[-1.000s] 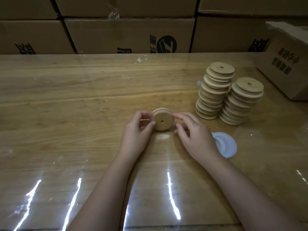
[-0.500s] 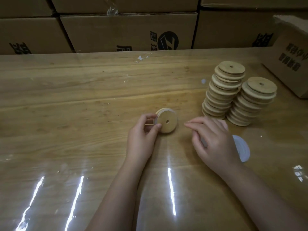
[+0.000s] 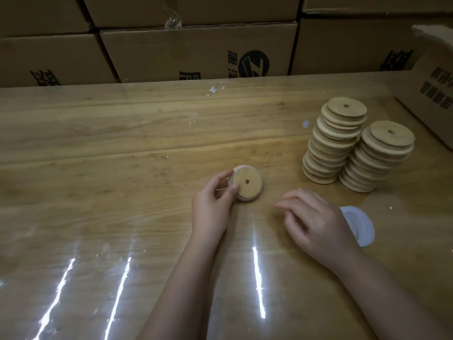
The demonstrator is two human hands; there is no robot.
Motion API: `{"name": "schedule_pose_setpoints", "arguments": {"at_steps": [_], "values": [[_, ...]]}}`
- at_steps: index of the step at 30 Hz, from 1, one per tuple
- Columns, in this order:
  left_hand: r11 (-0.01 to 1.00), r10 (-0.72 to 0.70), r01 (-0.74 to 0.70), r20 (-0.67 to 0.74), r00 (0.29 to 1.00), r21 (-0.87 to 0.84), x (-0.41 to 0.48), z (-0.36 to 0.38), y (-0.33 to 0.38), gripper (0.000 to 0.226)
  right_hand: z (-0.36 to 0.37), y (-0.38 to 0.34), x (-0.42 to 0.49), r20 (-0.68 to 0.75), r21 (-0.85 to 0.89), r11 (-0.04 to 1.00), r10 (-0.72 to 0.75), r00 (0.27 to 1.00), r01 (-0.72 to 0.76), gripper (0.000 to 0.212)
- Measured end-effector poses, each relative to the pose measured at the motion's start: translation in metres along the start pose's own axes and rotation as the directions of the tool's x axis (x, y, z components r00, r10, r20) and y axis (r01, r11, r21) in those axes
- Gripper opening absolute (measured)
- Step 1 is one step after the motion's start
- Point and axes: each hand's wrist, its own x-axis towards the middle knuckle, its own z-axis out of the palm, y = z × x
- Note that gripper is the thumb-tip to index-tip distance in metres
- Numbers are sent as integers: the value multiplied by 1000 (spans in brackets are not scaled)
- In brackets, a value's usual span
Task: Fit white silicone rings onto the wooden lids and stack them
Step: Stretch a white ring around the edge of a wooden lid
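Left hand [image 3: 212, 204]: thumb and fingers pinch one wooden lid [image 3: 247, 184], tilted, mid-tabletop.
Right hand [image 3: 316, 222]: fingers relaxed, holding nothing, beside the white rings [image 3: 360, 225], a pile too blurred to count.
Lid stacks: two, taller stack [image 3: 335, 143] touching shorter stack [image 3: 377, 158], near the right edge.
Tabletop [image 3: 98, 143]: glossy wood.
Room: cardboard boxes [image 3: 196, 50] behind the far edge.

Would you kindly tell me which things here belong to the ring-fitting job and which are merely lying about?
Job: wooden lid held by left hand; white silicone rings partly behind right hand; two lid stacks.
Lying about: cardboard boxes; white scrap on table.
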Motion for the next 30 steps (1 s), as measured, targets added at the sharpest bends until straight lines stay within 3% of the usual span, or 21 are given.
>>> {"name": "schedule_pose_setpoints", "arguments": {"at_steps": [5, 8, 12, 15, 18, 22, 24, 30], "values": [[1000, -4, 4, 9, 1000, -26, 0, -3, 1, 32, -1, -2, 2, 30, 0, 1000, 9, 1000, -9, 22], [996, -13, 8, -62, 998, -90, 7, -8, 5, 34, -2, -1, 1, 40, -3, 1000, 5, 999, -4, 19], [970, 79, -53, -99, 992, 238, 28, -18, 10, 25, -1, -2, 1, 55, 23, 1000, 13, 998, -15, 16], [876, 114, -54, -96, 989, 479, 33, -23, 5, 25, -2, -3, 1, 70, 58, 998, 36, 997, -40, 16], [738, 226, -146, -38, 973, 659, 34, -23, -2, 27, -1, -3, 1, 90, 77, 994, 65, 994, -72, 15], [619, 270, -296, 157, 950, 727, 31, -23, -3, 42, 2, -1, 2, 106, 119, 974, 181, 978, -193, 15], [582, 269, -308, 179, 946, 752, 30, -22, -2, 49, 4, 0, 3, 99, 126, 963, 227, 969, -238, 15], [645, 242, -264, 136, 961, 717, 27, -26, 2, 57, 7, 0, 5, 170, 116, 935, 313, 934, -334, 15]]}}
